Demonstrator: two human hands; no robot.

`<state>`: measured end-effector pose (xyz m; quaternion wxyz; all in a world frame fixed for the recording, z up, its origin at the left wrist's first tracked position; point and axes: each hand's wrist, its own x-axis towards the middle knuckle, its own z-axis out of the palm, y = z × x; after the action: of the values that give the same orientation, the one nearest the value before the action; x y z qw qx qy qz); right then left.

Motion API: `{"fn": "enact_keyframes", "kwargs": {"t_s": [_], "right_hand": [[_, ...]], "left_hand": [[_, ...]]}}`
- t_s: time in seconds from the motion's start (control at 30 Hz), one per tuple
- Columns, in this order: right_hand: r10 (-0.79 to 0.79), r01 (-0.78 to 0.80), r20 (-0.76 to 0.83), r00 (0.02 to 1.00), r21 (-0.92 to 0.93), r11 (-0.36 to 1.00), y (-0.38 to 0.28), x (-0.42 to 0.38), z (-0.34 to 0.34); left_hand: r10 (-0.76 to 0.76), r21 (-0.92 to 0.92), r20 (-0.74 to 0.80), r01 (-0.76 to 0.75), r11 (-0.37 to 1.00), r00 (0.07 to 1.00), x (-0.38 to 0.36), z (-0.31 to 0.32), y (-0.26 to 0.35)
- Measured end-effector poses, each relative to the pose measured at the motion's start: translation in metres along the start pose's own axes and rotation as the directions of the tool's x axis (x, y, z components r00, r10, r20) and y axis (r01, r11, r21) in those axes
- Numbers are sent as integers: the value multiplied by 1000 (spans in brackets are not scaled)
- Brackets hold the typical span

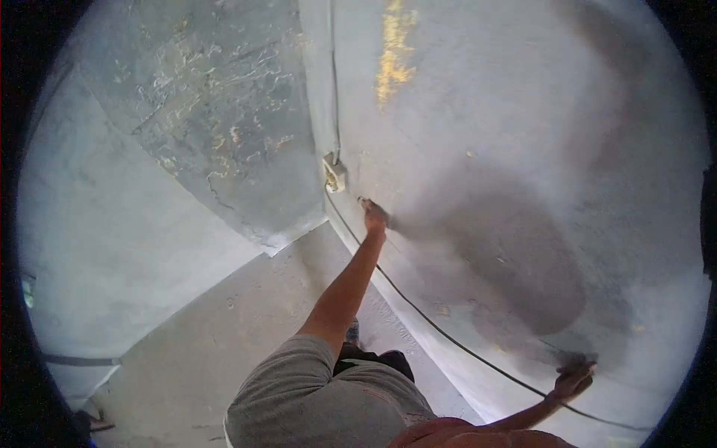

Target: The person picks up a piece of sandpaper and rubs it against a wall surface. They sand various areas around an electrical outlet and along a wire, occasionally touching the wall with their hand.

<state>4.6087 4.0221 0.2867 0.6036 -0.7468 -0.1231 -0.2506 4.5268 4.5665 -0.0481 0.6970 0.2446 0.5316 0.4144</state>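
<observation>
My left hand (376,217) is stretched out to the grey wall (478,119), close to the corner and just below a small electrical box (334,173). Its fingers are closed, with a small pale tip at their end; what they hold is too small to name. Low on the right, my right hand (573,381) is also closed, against or very near the same wall. A small light bit shows at its fingertips, and I cannot make out what it is. A faint thin line appears on the wall near this hand.
A dark cable (448,340) runs from the box down along the wall, passing by my right forearm. Left of the corner, another wall (224,112) has rough, flaking patches. Yellow marks (393,56) show higher up. Below lies a dusty concrete floor (216,336).
</observation>
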Motion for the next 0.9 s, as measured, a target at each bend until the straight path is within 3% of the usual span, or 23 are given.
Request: {"fn": "enact_keyframes", "kwargs": {"t_s": [0.03,0.07,0.1,0.13,0.17,0.2,0.23,0.27,0.3,0.33,0.4,0.43,0.47,0.5,0.53,0.57,0.6,0.63,0.7,0.77,0.83,0.9], "right_hand": [[-62,60,242,968,15,998,11,7,-19],[30,-46,193,981,81,996,27,7,-24],[61,-88,189,980,136,987,41,8,-29],[-28,-5,189,981,174,985,33,3,-24],[21,-31,169,985,56,998,35,0,-24],[-17,12,214,977,25,1000,52,2,-36],[111,-148,215,970,164,975,21,-10,-31],[175,-211,130,976,363,908,22,-14,-31],[166,-207,141,976,375,904,17,-19,-37],[155,-205,157,975,389,898,12,-24,-42],[347,-254,-120,930,471,845,14,-44,-36],[162,-241,201,966,477,845,63,-53,-62],[326,-360,155,933,330,873,92,-74,-67],[401,-434,175,899,251,865,128,-100,-72],[466,-523,275,841,190,831,145,-132,-78],[597,-644,254,761,177,745,160,-168,-81],[685,-720,244,686,362,592,184,-209,-87],[804,-812,224,551,363,456,203,-246,-98],[824,-843,197,532,212,494,216,-328,-123],[894,-911,257,366,-97,401,227,-395,-150],[886,-845,350,304,-329,421,258,-473,-187],[920,-768,368,134,-548,331,297,-553,-229]], "left_hand": [[-70,201,-70,82,976,995,-25,1,24],[17,48,32,-19,999,999,63,-6,-52],[-13,-185,247,60,981,969,13,-20,-4],[114,-241,298,-41,970,948,19,-24,-11],[44,-136,394,11,991,918,14,-35,0],[-9,-215,351,90,973,936,57,-39,-28],[24,-183,287,31,983,958,-14,-43,9],[74,-159,415,-7,987,907,-45,-55,20],[122,-147,534,-51,988,836,-76,-69,31],[-13,-147,311,62,987,950,-99,-75,30],[-52,-171,423,136,976,905,-119,-105,4],[-98,-96,405,149,984,909,-146,-121,-5],[-138,-17,388,157,987,911,-175,-136,-17],[-115,92,512,79,993,852,-181,-161,-45],[-176,125,538,129,984,824,-192,-175,-62],[-237,161,562,176,971,793,-203,-189,-79],[-371,116,489,362,925,789,-224,-193,-83],[-375,141,494,354,925,784,-242,-195,-81],[-343,52,539,376,925,769,-277,-202,-82],[-312,39,527,344,938,790,-294,-205,-84],[-238,7,543,279,960,805,-302,-210,-93],[-232,34,536,255,966,811,-313,-219,-96]]}}
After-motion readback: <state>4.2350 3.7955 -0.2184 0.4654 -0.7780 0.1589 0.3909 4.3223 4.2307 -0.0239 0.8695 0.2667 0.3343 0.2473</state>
